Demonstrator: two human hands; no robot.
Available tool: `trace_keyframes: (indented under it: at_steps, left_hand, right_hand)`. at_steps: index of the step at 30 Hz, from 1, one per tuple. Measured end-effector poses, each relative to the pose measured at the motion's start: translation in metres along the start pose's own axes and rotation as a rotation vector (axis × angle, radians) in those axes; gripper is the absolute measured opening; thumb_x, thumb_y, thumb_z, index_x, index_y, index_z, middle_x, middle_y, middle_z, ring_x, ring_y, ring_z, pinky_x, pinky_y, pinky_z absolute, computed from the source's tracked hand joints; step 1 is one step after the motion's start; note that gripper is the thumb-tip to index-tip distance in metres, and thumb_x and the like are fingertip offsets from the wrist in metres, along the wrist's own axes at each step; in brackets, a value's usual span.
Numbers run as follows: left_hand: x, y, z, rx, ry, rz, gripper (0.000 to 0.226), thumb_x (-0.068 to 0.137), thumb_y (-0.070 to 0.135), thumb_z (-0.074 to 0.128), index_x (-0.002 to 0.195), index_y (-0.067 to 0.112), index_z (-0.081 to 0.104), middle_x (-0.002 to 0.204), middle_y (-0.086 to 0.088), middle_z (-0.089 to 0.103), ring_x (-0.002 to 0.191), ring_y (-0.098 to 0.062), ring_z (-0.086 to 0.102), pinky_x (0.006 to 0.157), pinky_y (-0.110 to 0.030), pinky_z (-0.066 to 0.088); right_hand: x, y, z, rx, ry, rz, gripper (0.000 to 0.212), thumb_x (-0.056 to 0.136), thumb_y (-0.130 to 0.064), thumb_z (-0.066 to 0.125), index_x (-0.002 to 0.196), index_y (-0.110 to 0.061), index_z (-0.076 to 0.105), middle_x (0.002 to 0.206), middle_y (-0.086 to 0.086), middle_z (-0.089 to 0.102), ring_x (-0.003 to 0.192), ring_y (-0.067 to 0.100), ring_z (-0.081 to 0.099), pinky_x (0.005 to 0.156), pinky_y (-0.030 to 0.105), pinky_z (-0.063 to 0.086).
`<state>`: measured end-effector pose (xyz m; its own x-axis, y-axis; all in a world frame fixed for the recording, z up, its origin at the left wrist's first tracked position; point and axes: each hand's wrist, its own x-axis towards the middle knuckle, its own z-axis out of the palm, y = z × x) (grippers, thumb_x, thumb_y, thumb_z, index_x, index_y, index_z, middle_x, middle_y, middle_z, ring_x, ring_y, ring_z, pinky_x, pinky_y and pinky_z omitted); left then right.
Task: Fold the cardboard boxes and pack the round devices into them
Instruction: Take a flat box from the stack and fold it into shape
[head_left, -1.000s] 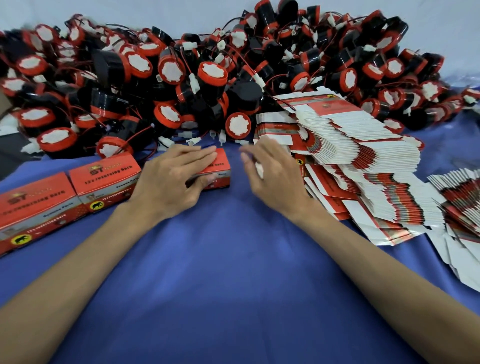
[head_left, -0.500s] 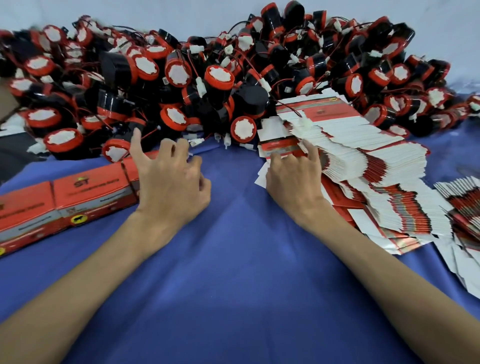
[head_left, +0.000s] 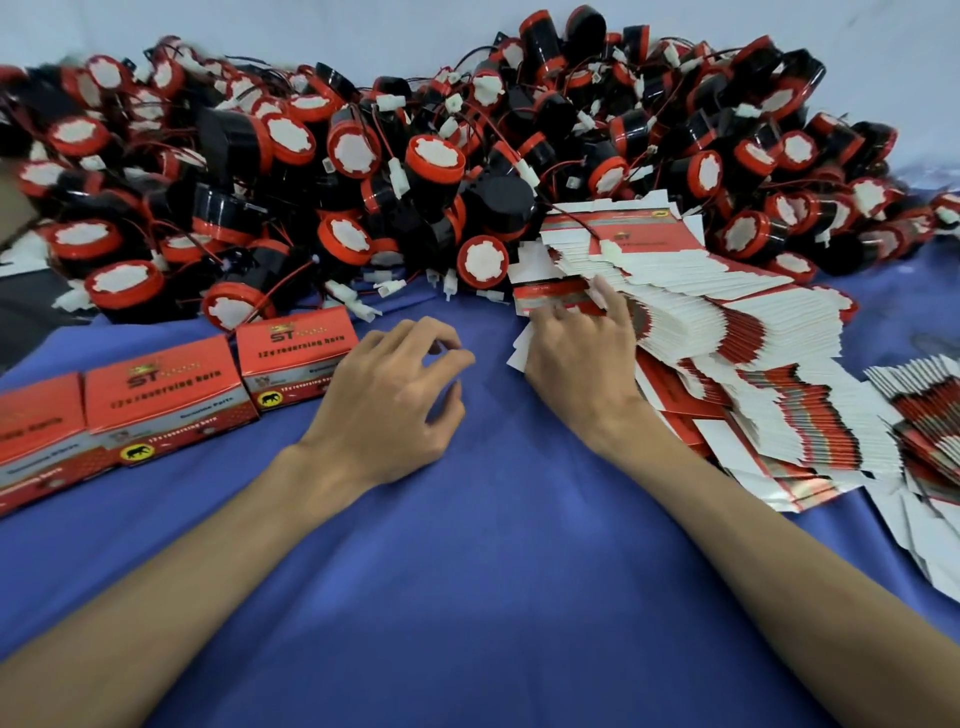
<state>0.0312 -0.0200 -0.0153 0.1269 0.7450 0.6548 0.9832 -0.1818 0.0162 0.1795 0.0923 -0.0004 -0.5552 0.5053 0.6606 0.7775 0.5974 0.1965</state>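
The flat cardboard boxes (head_left: 701, 322) lie fanned in a long red-and-white stack on the right side of the surface. The right hand (head_left: 576, 358) lies palm down on the stack's left end, its fingertips (head_left: 602, 291) bent onto the top flat box. The thumb is hidden, so I cannot tell whether this hand pinches the card or only presses on it. The left hand (head_left: 395, 395) sits near it over the blue cloth (head_left: 493, 571), its fingers loosely curled, holding nothing and touching no box. To its left, three folded boxes (head_left: 161, 395) stand closed in a row, side against side. Behind them the round devices (head_left: 363, 182), black with red rims and white faces, are heaped with tangled wires. A second stack of flats (head_left: 930, 415) lies at the far right
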Motion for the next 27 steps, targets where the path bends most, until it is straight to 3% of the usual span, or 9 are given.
trace_keyframes:
  at_steps: [3, 6, 9, 11, 14, 16, 20, 23, 27]
  left_hand:
    - [-0.001, -0.001, -0.003, -0.091, 0.005, -0.035, 0.028, 0.084, 0.018, 0.05, 0.099, 0.006, 0.071, 0.097, -0.009, 0.066, 0.076, -0.025, 0.063, 0.058, -0.034, 0.052]
    - [-0.001, -0.001, -0.003, -0.115, 0.024, -0.047, 0.029, 0.085, 0.018, 0.049, 0.101, 0.006, 0.071, 0.097, -0.009, 0.066, 0.075, -0.023, 0.063, 0.055, -0.031, 0.052]
    - [-0.001, -0.004, 0.0, -0.144, 0.027, -0.022, 0.031, 0.089, 0.02, 0.047, 0.103, 0.006, 0.07, 0.099, -0.009, 0.065, 0.074, -0.023, 0.064, 0.056, -0.032, 0.051]
    - [-0.002, -0.003, 0.002, -0.4, 0.018, -0.112, 0.037, 0.095, 0.03, 0.042, 0.103, 0.005, 0.068, 0.098, -0.004, 0.066, 0.075, -0.02, 0.065, 0.064, -0.034, 0.053]
    - [0.004, -0.001, -0.001, -1.247, 0.041, -0.649, 0.046, 0.094, 0.048, 0.033, 0.101, 0.016, 0.065, 0.087, 0.003, 0.073, 0.073, -0.01, 0.068, 0.065, -0.023, 0.053]
    - [0.008, -0.007, 0.002, -1.446, 0.048, -0.822, 0.05, 0.096, 0.053, 0.034, 0.115, 0.015, 0.06, 0.097, -0.001, 0.073, 0.08, -0.013, 0.069, 0.067, -0.024, 0.053]
    - [0.009, -0.011, 0.006, -1.288, 0.021, -0.808, 0.018, 0.1, 0.011, 0.047, 0.113, 0.016, 0.058, 0.091, 0.007, 0.074, 0.083, -0.008, 0.07, 0.067, -0.021, 0.054]
    - [0.007, -0.011, 0.007, -1.197, 0.032, -0.823, 0.021, 0.1, 0.009, 0.047, 0.107, 0.025, 0.059, 0.091, 0.009, 0.071, 0.077, -0.008, 0.069, 0.062, -0.02, 0.054]
    - [0.007, -0.013, 0.006, -1.113, 0.073, -0.79, 0.028, 0.099, 0.008, 0.049, 0.108, 0.033, 0.056, 0.09, 0.012, 0.071, 0.073, -0.004, 0.065, 0.059, -0.018, 0.051]
  right_hand:
    - [0.011, 0.015, 0.0, 0.1, 0.144, 0.095, 0.018, 0.072, 0.001, 0.059, 0.078, -0.012, 0.07, 0.056, 0.003, 0.064, 0.054, 0.025, 0.062, 0.095, 0.034, 0.045]
    - [0.024, 0.03, -0.003, 0.3, 0.352, 0.193, 0.017, 0.082, 0.004, 0.059, 0.089, -0.007, 0.07, 0.067, 0.004, 0.068, 0.061, 0.027, 0.062, 0.079, 0.034, 0.041]
    - [0.019, 0.023, -0.006, 0.455, 0.617, -0.106, 0.018, 0.079, 0.016, 0.063, 0.083, 0.0, 0.071, 0.072, 0.008, 0.067, 0.067, 0.023, 0.055, 0.067, 0.035, 0.039]
    - [0.01, 0.003, -0.006, 0.534, 0.679, -0.371, 0.014, 0.084, 0.01, 0.061, 0.085, 0.001, 0.072, 0.073, 0.011, 0.065, 0.068, 0.023, 0.047, 0.062, 0.036, 0.036]
    - [-0.008, -0.026, -0.005, 0.605, 0.535, -0.619, 0.013, 0.091, 0.004, 0.055, 0.094, 0.001, 0.067, 0.072, 0.014, 0.061, 0.062, 0.026, 0.05, 0.058, 0.037, 0.04]
    - [-0.015, -0.034, -0.003, 0.616, 0.434, -0.658, 0.018, 0.09, 0.009, 0.052, 0.091, 0.005, 0.07, 0.071, 0.016, 0.061, 0.06, 0.028, 0.052, 0.055, 0.039, 0.043]
    - [-0.014, -0.034, -0.004, 0.709, 0.361, -0.455, 0.007, 0.081, 0.008, 0.065, 0.086, 0.007, 0.07, 0.08, 0.019, 0.064, 0.07, 0.032, 0.056, 0.063, 0.037, 0.049]
    - [-0.012, -0.031, 0.0, 0.743, 0.292, -0.125, 0.024, 0.086, -0.007, 0.063, 0.106, 0.008, 0.065, 0.108, 0.025, 0.057, 0.101, 0.032, 0.052, 0.087, 0.038, 0.046]
    - [-0.009, -0.029, 0.004, 0.81, -0.047, 0.123, 0.06, 0.092, -0.032, 0.055, 0.142, -0.005, 0.038, 0.15, 0.021, 0.023, 0.139, 0.03, 0.022, 0.113, 0.024, 0.015]
